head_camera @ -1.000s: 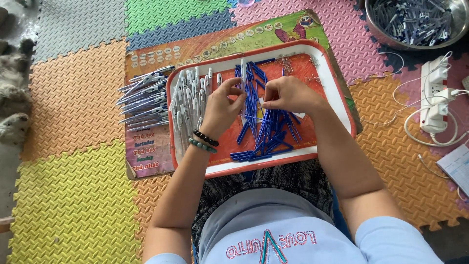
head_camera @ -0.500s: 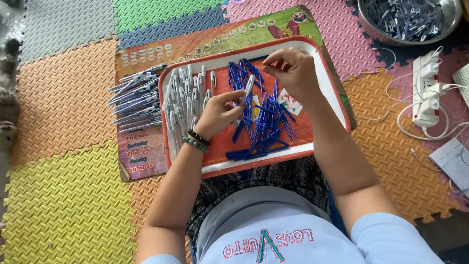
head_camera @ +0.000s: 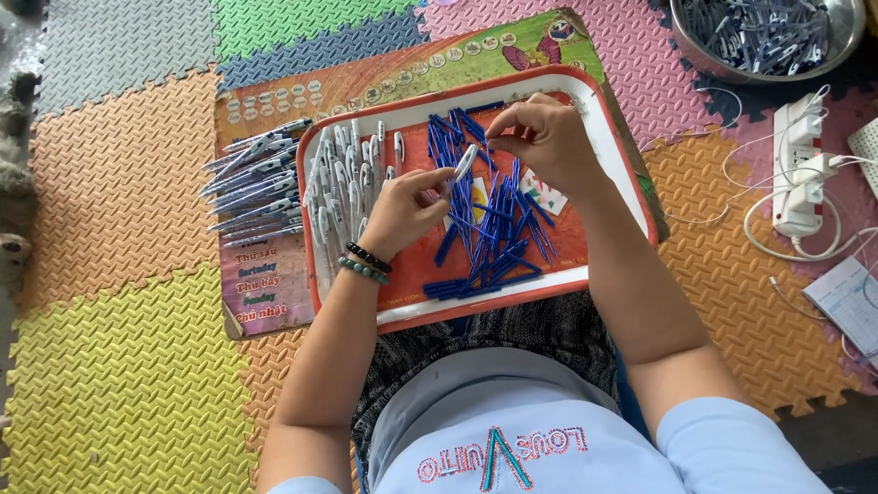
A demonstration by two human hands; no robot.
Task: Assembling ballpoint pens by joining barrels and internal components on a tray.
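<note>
Red tray [head_camera: 611, 146] under both our hands. Blue refill heap [head_camera: 489, 240] just below them. Left hand [head_camera: 402, 212] pinches white pen barrel [head_camera: 463, 166]; right hand [head_camera: 547, 139] pinches thin refill, likely mid-insertion. Next we need tip aligned with barrel mouth.

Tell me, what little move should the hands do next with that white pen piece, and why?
Probably bring the right hand down so the thin blue piece it pinches meets the tip of the white pen barrel. The left hand holds that barrel tilted up toward the right hand, with a small gap between them, above the blue refills on the red tray.
</note>
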